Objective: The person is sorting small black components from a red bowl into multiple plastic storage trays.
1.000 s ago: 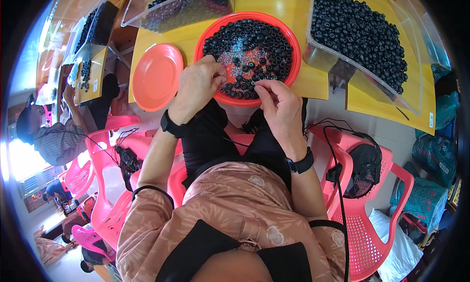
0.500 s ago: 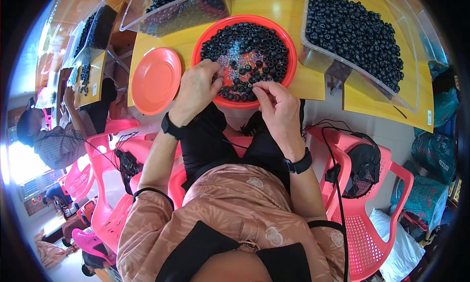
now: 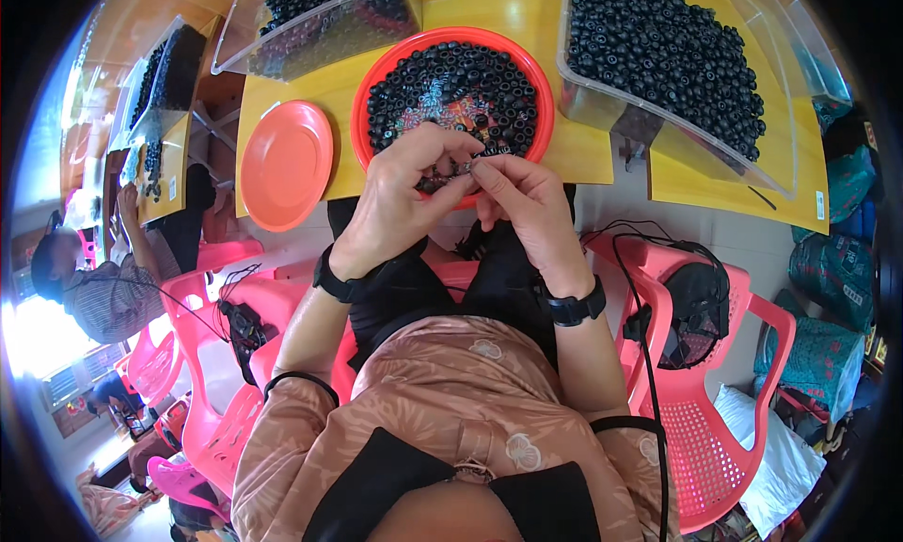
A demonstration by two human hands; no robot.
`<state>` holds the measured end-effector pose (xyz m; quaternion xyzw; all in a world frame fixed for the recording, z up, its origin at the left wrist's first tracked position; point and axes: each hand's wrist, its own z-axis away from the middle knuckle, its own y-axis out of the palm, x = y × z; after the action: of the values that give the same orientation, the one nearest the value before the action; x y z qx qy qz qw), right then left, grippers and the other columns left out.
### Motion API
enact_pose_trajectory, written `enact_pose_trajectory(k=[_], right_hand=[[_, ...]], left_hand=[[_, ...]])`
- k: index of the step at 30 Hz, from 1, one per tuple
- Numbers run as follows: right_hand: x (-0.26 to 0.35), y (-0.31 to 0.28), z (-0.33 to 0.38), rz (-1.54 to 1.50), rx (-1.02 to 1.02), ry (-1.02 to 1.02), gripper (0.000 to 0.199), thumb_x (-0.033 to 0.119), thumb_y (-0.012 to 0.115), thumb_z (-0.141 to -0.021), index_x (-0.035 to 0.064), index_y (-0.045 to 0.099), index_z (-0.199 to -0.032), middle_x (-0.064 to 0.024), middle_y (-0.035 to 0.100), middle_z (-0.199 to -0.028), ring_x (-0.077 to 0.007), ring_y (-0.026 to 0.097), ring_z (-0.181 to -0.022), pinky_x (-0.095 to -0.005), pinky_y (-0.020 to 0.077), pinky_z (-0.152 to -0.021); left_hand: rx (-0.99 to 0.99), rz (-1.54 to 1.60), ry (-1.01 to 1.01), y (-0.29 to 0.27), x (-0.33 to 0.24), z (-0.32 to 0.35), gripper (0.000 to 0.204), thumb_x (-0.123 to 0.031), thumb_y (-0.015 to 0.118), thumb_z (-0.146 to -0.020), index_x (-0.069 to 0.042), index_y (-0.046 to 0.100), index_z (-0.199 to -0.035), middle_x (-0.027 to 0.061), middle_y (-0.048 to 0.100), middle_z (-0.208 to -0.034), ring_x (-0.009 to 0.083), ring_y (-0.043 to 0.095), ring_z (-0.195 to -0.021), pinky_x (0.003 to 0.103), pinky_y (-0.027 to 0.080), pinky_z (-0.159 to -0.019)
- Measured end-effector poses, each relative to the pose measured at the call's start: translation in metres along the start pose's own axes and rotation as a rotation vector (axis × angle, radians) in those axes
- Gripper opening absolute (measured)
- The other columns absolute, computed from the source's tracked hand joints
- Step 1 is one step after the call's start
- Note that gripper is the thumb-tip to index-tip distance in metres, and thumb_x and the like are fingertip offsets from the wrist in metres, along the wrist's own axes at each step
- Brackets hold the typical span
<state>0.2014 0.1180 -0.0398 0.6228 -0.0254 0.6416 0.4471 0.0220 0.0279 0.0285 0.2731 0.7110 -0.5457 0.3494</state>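
My left hand (image 3: 409,189) and my right hand (image 3: 527,194) meet above the near rim of a round red tray (image 3: 360,119). Their thumbs and fingers are pinched together, almost touching, around something small that the fingertips mostly hide. In the tray lie many small black ring-shaped parts (image 3: 517,95), thickest along the far and right sides. Tiny clear pieces (image 3: 431,104) are scattered over its middle. The tray's near part is hidden behind my hands.
An orange plate (image 3: 287,166) lies left of the tray on the yellow table (image 3: 602,156). Clear bins with black parts stand at the far left (image 3: 320,34) and right (image 3: 677,76). Pink chairs (image 3: 696,429) flank me. Another person (image 3: 118,288) sits at a table on the left.
My hands have come together from either side of the tray's near part. The left moved right and the right drew slightly nearer. The view has shifted a little.
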Motion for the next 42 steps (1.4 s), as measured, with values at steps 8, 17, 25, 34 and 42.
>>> enact_pose_trajectory(k=[8, 17, 25, 34, 42], right_hand=[[-0.002, -0.004, -0.002, -0.017, 0.003, 0.005, 0.025, 0.024, 0.072, -0.113, 0.0015, 0.079, -0.120, -0.0023, 0.079, -0.095, -0.0061, 0.064, -0.071, -0.0222, 0.0499, -0.063], [-0.004, -0.001, -0.002, -0.073, -0.008, 0.045, 0.024, 0.027, 0.072, -0.113, 0.0042, 0.079, -0.116, -0.0014, 0.078, -0.093, -0.0056, 0.063, -0.070, -0.0211, 0.0488, -0.064], [-0.002, 0.000, -0.001, -0.040, 0.000, 0.071, 0.023, 0.024, 0.072, -0.113, 0.0032, 0.079, -0.120, -0.0013, 0.078, -0.095, -0.0055, 0.063, -0.073, -0.0213, 0.0504, -0.066], [-0.003, 0.003, -0.002, -0.060, -0.050, 0.043, 0.024, 0.020, 0.073, -0.112, 0.0004, 0.078, -0.124, -0.0025, 0.078, -0.096, -0.0060, 0.064, -0.073, -0.0218, 0.0510, -0.066], [0.000, 0.008, -0.001, 0.057, -0.092, -0.073, 0.019, 0.015, 0.074, -0.111, -0.0010, 0.079, -0.119, -0.0014, 0.077, -0.094, -0.0054, 0.061, -0.072, -0.0222, 0.0491, -0.067]], left_hand=[[-0.019, -0.100, 0.162, 0.001, 0.004, -0.002, 0.024, 0.001, 0.079, -0.092, 0.000, 0.078, -0.117, 0.0151, 0.076, -0.110, 0.0340, 0.074, -0.103, 0.040, 0.060, -0.087], [0.093, 0.098, -0.116, -0.006, 0.005, 0.002, 0.018, -0.003, 0.077, -0.099, 0.001, 0.078, -0.117, 0.0150, 0.075, -0.100, 0.0293, 0.077, -0.088, 0.037, 0.060, -0.081], [0.012, 0.023, 0.009, -0.002, 0.010, 0.009, 0.018, 0.002, 0.076, -0.099, 0.003, 0.078, -0.117, 0.0114, 0.077, -0.097, 0.0206, 0.077, -0.089, 0.033, 0.059, -0.080], [-0.117, -0.353, 0.263, 0.009, 0.009, 0.010, 0.018, 0.001, 0.076, -0.095, -0.002, 0.077, -0.113, 0.0143, 0.071, -0.092, 0.0338, 0.073, -0.084, 0.041, 0.057, -0.073], [-0.091, -0.562, 0.310, 0.016, 0.015, 0.011, 0.023, -0.006, 0.073, -0.090, -0.007, 0.063, -0.111, 0.0098, 0.060, -0.093, 0.0318, 0.068, -0.080, 0.044, 0.052, -0.069]])
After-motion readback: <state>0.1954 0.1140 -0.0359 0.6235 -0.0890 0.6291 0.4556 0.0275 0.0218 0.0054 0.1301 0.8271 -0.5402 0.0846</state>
